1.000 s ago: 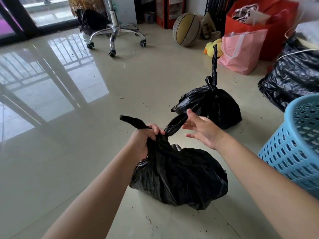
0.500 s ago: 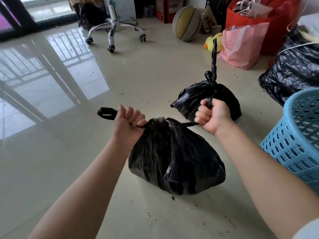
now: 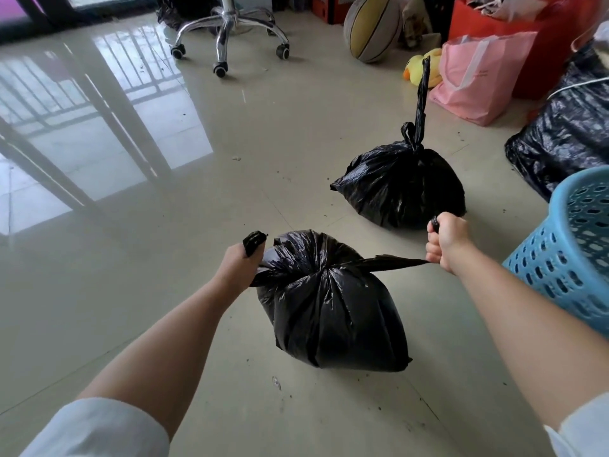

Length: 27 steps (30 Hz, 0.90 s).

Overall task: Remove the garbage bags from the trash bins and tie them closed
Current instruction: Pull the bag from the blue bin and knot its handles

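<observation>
A full black garbage bag sits on the tiled floor right in front of me, its top gathered at the middle. My left hand is closed around the bag's left tail, whose end sticks out above my fist. My right hand is closed around the right tail, stretched taut out to the right. Behind it stands a second black garbage bag, knotted shut, with its tail pointing straight up. A light blue perforated trash bin stands at the right edge.
A large black bag lies at the far right, with a pink bag, a red bag, a yellow duck toy and a basketball behind. An office chair base stands at the back.
Both hands closed on the two tails of the near bag and pulled them apart sideways. The right hand moved far to the right, and the gather at the top drew tight.
</observation>
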### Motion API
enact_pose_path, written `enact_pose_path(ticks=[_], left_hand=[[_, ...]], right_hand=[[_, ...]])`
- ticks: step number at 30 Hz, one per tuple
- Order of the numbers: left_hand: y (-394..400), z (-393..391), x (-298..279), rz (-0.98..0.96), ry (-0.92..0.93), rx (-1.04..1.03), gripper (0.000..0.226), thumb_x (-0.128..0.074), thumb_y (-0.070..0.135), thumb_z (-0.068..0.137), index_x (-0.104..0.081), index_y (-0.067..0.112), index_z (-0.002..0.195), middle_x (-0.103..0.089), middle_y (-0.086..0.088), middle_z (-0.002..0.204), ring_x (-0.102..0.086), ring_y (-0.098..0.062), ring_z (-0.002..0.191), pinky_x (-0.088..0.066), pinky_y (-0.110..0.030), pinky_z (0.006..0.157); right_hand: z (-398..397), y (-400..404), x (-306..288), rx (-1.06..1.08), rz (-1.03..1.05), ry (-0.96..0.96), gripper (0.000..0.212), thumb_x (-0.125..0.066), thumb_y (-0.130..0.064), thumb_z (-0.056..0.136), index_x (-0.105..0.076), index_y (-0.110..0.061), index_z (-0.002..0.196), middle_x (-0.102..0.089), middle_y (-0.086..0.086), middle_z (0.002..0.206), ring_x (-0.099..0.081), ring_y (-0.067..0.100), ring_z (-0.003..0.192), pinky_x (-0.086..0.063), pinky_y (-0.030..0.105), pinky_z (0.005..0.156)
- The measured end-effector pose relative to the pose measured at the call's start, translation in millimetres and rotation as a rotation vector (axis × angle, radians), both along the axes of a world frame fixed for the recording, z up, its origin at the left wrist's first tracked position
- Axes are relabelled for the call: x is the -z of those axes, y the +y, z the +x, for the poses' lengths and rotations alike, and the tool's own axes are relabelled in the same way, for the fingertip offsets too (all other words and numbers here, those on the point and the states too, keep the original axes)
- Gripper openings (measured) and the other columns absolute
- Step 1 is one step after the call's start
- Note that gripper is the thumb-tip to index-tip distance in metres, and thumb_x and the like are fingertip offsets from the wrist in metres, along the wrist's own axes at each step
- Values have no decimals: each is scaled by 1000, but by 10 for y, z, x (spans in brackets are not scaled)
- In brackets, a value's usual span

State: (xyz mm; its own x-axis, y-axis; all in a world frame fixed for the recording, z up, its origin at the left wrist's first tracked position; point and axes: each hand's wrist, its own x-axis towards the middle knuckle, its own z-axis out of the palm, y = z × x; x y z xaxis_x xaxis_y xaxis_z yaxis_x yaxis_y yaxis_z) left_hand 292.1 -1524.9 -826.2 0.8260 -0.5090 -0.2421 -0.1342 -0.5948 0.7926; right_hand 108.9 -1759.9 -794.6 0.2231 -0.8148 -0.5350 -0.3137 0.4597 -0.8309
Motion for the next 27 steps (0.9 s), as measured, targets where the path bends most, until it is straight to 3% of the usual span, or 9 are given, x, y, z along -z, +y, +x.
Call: enact_pose_path(ticks=[3, 7, 9, 12, 14, 17, 21, 23, 27], left_hand=[[-47, -23, -30, -62, 182, -129, 47, -37, 31, 97, -33, 8, 56, -35, -7, 51, -33, -22, 51, -29, -23, 43], [-112, 15, -102, -605, 908, -578, 48, -34, 31, 98, -24, 16, 53, -22, 4, 28, -19, -7, 18, -17, -13, 25], [-153, -11, -175, -739, 933, -767, 36, -47, 22, 94, -34, 14, 61, -31, 1, 46, -30, -7, 29, -29, -16, 38], [-193, -164, -187, -721, 977, -771, 24, -49, 20, 92, -44, 6, 73, -45, -6, 68, -51, -15, 62, -47, -24, 70], [-239, -268, -122, -587, 979, -671, 23, -43, 21, 93, -47, 6, 76, -51, -8, 73, -54, -18, 69, -44, -29, 82], [-316, -336, -76, -445, 754, -493, 27, -38, 22, 96, -48, 15, 72, -51, -1, 71, -46, -11, 61, -38, -22, 60], [-285, -319, -119, -610, 518, -289, 37, -32, 20, 99, -52, 12, 70, -56, 0, 72, -51, -12, 71, -41, -21, 70], [-285, -287, -177, -777, 607, -225, 42, -29, 19, 100, -46, 11, 63, -60, 1, 58, -55, -12, 66, -45, -22, 70], [-357, -264, -231, -816, 811, -237, 45, -26, 28, 100, -28, 16, 56, -33, 10, 31, -38, -6, 31, -32, -16, 41]], right_hand=[[9, -58, 48, 58, -14, 46, 23, -24, -5, 74, -30, -13, 53, -16, -8, 18, -9, 9, 16, -18, 3, 34], [-138, -80, 153, 112, -36, 171, 14, -32, -14, 84, -44, -8, 79, -36, 6, 40, -32, 18, 33, -31, 22, 38], [-110, 26, 206, 134, 12, 124, 22, -38, -19, 87, -46, -11, 105, -46, 7, 65, -46, 20, 56, -46, 33, 62], [22, 290, 320, 65, 218, 45, 33, -45, -22, 89, -48, -6, 117, -57, 12, 98, -57, 30, 102, -45, 42, 93], [144, 448, 328, -38, 309, -77, 15, -44, -20, 92, -50, -7, 95, -54, 12, 81, -59, 27, 84, -48, 34, 75], [319, 476, 273, -93, 239, -240, 22, -44, -12, 94, -49, -12, 72, -52, 7, 68, -55, 15, 56, -44, 25, 61], [429, 453, 165, -101, 141, -260, 23, -44, -15, 95, -48, -16, 73, -54, 1, 81, -53, 13, 70, -46, 26, 64], [473, 454, 140, 25, 218, -425, 26, -37, -15, 97, -47, -16, 73, -56, 2, 80, -55, 15, 68, -48, 30, 66], [576, 470, 80, 79, 326, -552, 37, -18, -5, 91, -32, -15, 59, -35, -3, 31, -32, 10, 25, -38, 23, 43]])
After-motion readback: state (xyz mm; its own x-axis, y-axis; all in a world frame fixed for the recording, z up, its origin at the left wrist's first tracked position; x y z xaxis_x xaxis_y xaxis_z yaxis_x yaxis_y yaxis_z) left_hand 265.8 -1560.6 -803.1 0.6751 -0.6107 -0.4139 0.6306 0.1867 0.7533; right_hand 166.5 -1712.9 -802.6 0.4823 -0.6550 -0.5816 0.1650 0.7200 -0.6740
